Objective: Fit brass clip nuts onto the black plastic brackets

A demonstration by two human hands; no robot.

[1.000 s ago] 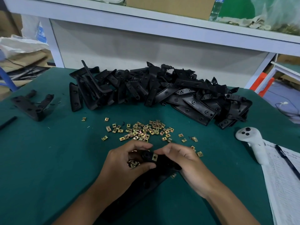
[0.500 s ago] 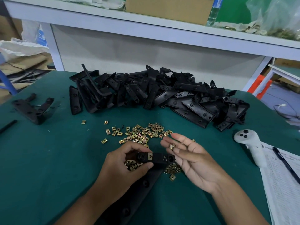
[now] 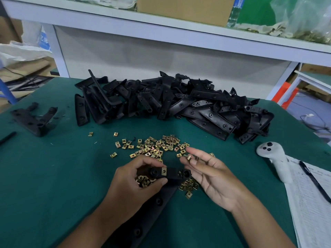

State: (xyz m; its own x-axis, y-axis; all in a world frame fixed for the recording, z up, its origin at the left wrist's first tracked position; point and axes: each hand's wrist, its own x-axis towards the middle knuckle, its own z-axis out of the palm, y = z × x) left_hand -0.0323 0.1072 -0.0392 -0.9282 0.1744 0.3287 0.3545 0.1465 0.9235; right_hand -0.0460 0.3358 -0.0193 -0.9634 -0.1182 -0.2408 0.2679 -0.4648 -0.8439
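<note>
The left hand (image 3: 132,183) grips a black bracket (image 3: 172,174) bearing one brass clip nut (image 3: 164,171), near the desk (image 3: 53,176) centre. The right hand (image 3: 213,178) pinches another nut (image 3: 189,157). Loose nuts (image 3: 154,145) lie beyond, with the bracket pile (image 3: 179,102) farther back.

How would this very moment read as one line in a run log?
left hand: grips black plastic bracket, one brass clip nut fitted | right hand: pinches loose brass clip nut
</note>
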